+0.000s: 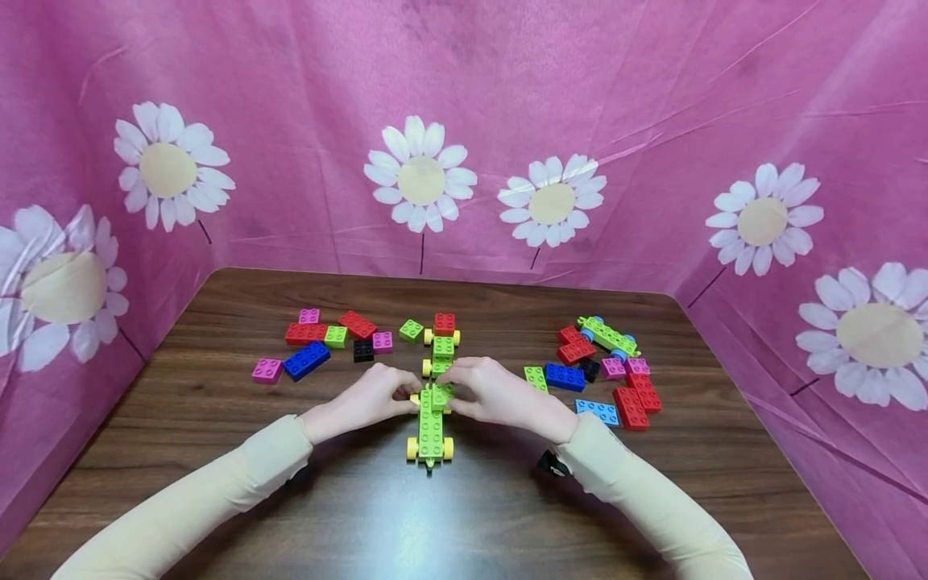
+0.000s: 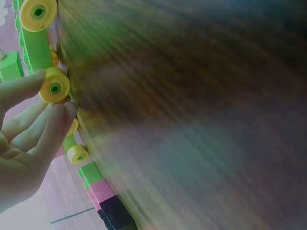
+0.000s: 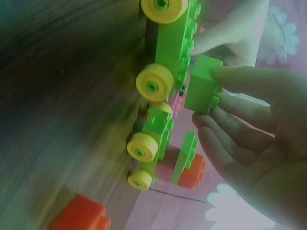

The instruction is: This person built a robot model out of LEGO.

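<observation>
A lime green toy car base (image 1: pixel 431 435) with yellow wheels lies lengthwise on the table between my hands. My left hand (image 1: pixel 370 396) pinches one yellow wheel (image 2: pixel 55 86) at its far end, thumb and fingers on either side. In my right hand (image 1: pixel 496 392) is a lime green brick (image 3: pixel 204 85), pinched between thumb and fingers just over the far end of the base. The right wrist view has the brick slightly apart from the base's studs. Directly beyond stands a second green wheeled base (image 3: pixel 148 168) carrying green and red bricks (image 1: pixel 445 324).
Loose bricks lie at the left, among them a blue brick (image 1: pixel 306 360) and a black brick (image 1: pixel 363 350). At the right are red bricks (image 1: pixel 631 408), a light blue brick (image 1: pixel 598 412) and a green base with blue wheels (image 1: pixel 607 337). A pink flowered cloth (image 1: pixel 464 72) surrounds the table.
</observation>
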`<state>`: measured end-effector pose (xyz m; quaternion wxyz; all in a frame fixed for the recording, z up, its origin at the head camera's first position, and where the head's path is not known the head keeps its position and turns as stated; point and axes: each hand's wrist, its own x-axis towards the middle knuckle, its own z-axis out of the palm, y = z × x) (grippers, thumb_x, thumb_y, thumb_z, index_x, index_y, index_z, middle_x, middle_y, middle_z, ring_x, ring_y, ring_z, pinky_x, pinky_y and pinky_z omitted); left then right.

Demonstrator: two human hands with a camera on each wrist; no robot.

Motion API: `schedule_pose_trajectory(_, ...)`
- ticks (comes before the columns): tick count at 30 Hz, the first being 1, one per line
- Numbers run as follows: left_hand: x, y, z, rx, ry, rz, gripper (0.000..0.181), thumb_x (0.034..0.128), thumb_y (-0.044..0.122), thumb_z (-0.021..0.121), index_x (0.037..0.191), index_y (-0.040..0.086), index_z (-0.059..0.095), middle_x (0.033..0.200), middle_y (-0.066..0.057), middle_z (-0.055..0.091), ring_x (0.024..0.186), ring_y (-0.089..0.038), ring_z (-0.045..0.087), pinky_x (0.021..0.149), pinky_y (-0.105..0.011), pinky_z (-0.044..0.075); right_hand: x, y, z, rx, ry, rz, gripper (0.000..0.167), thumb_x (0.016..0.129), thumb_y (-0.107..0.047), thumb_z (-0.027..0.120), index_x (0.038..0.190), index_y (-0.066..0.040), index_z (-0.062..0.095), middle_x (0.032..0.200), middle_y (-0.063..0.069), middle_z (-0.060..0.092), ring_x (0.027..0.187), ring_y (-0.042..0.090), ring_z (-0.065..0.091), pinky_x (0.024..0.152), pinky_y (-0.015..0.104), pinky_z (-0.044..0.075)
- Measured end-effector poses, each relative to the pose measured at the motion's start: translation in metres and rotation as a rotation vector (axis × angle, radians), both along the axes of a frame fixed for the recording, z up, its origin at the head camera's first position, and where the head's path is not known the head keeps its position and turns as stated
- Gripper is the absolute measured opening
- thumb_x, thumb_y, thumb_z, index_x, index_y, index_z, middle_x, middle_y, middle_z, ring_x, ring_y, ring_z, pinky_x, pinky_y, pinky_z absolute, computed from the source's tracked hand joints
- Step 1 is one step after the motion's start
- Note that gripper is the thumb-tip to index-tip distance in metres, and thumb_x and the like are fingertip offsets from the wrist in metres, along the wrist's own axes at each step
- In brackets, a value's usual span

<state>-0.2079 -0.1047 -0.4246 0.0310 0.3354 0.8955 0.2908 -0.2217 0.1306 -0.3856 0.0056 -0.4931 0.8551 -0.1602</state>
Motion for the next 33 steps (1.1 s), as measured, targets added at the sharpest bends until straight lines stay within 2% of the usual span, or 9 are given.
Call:
schedule_pose_trajectory(7, -0.0005, -0.0003, -0.0011, 0.015, -0.004, -0.007, 0.019, 0.0867, 0.013, 0.075, 0.102, 0.002, 0.074, 0.096, -0.008, 0.077, 0.081, -0.012, 0.072, 0.073, -0.025, 0.059, 0.0019, -0.004, -0.0014, 0.007, -0.053, -0.011, 0.028, 0.091, -0.021, 0.072, 0.116, -0.009, 0.071, 0.11, 0.002, 0.073, 0.096, 0.008, 0.067, 0.086, 0.024, 0.058)
schedule_pose_trajectory(15, -0.001, -0.0014, -0.0009, 0.009, 0.006, -0.014, 0.018, 0.0873, 0.013, 0.075, 0.101, 0.001, 0.073, 0.097, -0.009, 0.077, 0.084, -0.015, 0.073, 0.074, -0.024, 0.059, 0.0023, -0.0032, -0.0039, -0.01, -0.028, 0.023, 0.028, 0.09, -0.018, 0.073, 0.115, -0.006, 0.071, 0.111, 0.005, 0.073, 0.098, 0.011, 0.068, 0.087, 0.025, 0.058)
schedule_pose_trajectory(33, 0.0002, -0.0008, 0.0007, 0.002, 0.007, -0.012, 0.018, 0.087, 0.012, 0.075, 0.101, 0.001, 0.074, 0.097, -0.01, 0.077, 0.084, -0.016, 0.073, 0.073, -0.024, 0.06, 0.0038, -0.0034, -0.0067, -0.026, -0.026, 0.029, 0.029, 0.089, -0.019, 0.074, 0.115, -0.006, 0.071, 0.11, 0.005, 0.073, 0.092, 0.01, 0.066, 0.082, 0.022, 0.057)
